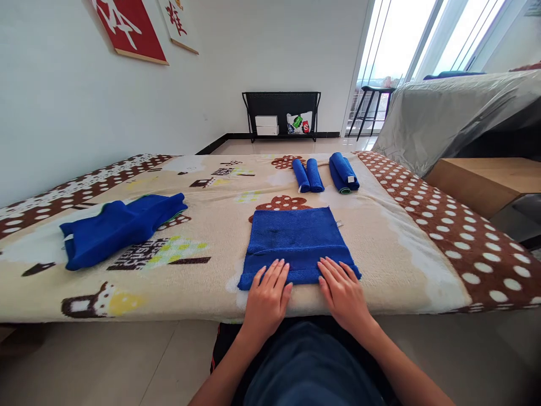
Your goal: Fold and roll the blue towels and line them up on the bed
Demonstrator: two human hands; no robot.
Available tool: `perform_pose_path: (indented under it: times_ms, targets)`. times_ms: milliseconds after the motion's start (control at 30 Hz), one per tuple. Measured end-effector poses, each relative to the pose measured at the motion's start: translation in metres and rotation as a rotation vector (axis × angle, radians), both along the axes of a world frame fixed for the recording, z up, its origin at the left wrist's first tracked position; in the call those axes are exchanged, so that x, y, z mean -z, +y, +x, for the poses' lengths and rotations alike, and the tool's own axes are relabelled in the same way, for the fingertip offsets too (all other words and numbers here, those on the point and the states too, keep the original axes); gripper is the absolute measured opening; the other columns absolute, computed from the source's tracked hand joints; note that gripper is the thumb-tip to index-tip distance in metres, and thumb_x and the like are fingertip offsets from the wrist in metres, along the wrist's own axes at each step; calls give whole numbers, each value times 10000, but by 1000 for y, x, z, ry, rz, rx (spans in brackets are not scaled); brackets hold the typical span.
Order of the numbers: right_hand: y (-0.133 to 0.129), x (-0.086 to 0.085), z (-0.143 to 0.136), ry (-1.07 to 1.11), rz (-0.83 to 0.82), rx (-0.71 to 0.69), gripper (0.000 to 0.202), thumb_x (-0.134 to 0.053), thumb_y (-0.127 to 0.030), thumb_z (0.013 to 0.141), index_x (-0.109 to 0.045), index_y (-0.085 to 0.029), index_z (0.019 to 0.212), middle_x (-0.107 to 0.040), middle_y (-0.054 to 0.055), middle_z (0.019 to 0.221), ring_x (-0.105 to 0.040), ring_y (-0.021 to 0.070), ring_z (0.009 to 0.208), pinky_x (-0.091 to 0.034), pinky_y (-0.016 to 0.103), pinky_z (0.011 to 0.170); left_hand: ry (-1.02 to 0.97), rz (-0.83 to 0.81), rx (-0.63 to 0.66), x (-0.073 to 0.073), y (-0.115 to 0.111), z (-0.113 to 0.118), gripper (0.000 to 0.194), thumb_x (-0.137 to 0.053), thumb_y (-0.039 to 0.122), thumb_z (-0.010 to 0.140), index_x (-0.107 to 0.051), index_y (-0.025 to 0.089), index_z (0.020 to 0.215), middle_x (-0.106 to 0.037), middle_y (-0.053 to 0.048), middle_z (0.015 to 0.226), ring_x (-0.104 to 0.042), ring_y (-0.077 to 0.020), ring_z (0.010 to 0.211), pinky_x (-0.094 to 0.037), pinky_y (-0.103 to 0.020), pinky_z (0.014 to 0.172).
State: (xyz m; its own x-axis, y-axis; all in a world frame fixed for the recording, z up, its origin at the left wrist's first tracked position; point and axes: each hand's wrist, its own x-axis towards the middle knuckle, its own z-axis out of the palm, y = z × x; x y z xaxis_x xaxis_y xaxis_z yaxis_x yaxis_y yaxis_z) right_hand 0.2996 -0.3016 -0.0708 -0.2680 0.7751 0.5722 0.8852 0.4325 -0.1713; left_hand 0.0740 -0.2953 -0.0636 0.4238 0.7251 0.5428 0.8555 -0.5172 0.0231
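Nearest to the person, both forearms reached forward from the two lower corners of the view and came somewhat closer together toward the hands. The left hand (267, 296) lay palm down, with its fingers straight and pointing away, on the near left part of the blue cloth (296, 237). The right hand (343, 287) lay in the same manner on the near right part, its fingers leaning a little to the left. Both hands were open and flat, gripping nothing, and a part of the cloth was visible between them.

This cloth was spread close to the near edge of the patterned blanket (220, 225). It looked almost rectangular, with a soft surface, a crease running across its nearer half, slightly rough edges and a small pale label (340, 224) at its right side.

Farther to the left, a crumpled blue cloth (122, 228) with green edging lay on the blanket. Beyond the flat cloth there were two thin blue rolls (307, 175), side by side, and, to their right, a thicker blue bundle (343, 172)
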Motion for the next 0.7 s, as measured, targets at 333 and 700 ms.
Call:
perform_pose_path:
  times_ms: [333,700]
  targets:
    - [19,-13,-25,-60,-127,-82,438,-360,-219,1011,-591,-153,1377,-559,61,1449,-495,183,1380,-323,383,1192,29,-172,11,-16,19,35,437,-361,255,1029,-554,161,1409,-547,-80,1475,-506,-225,1386,-422,-441,1139]
    - [18,3,68,-21,108,36,351,-460,-233,997,-640,-167,1291,-600,103,1402,-538,236,1329,-393,448,1116,-57,131,-100,-8,19,-72,322,-508,213,988,-635,186,1282,-674,-105,1320,-597,-281,1268,-424,-495,1087]
